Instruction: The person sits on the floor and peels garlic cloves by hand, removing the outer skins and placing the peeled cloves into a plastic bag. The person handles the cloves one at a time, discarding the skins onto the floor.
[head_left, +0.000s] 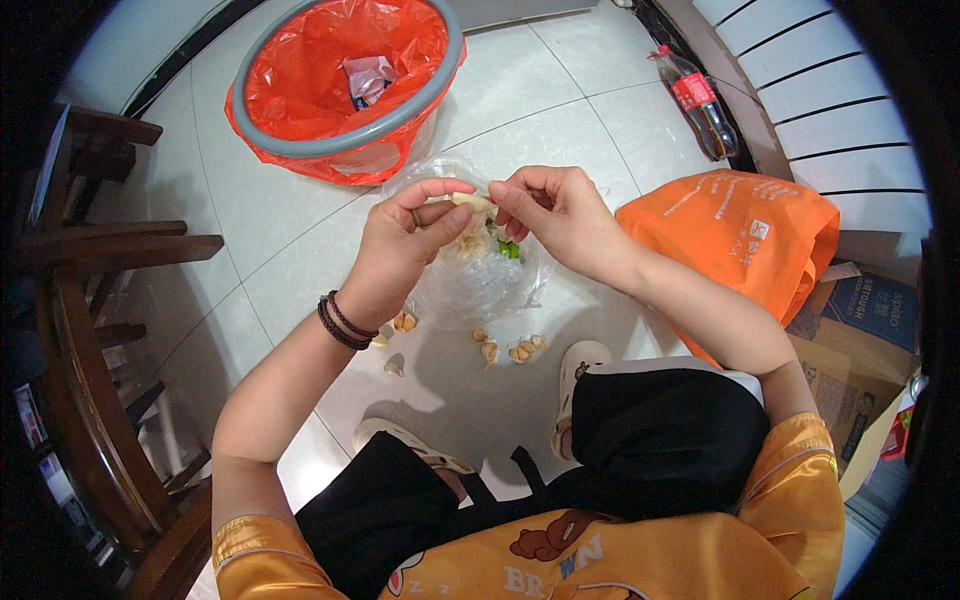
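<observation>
Between the thumb and forefinger of my left hand (397, 244) is a pale, peeled-looking garlic clove (471, 201). My right hand (562, 217) pinches the clove's right end with thumb and forefinger, its other fingers curled. Below both hands a clear plastic bag (476, 289) lies on the tiled floor, with papery garlic skins (472, 244) and a green vegetable scrap (509, 249) in or on it. Nearer my feet, unpeeled cloves (523, 349) sit in small clusters on the floor. More garlic (405, 322) rests by my left wrist, along with a single clove (394, 366).
A bin (349, 142) with a grey rim and red liner stands ahead on the left. To the right are an orange bag (720, 225), a cola bottle (694, 101) on its side and cardboard boxes (847, 360). Dark wooden furniture (97, 390) borders the left side.
</observation>
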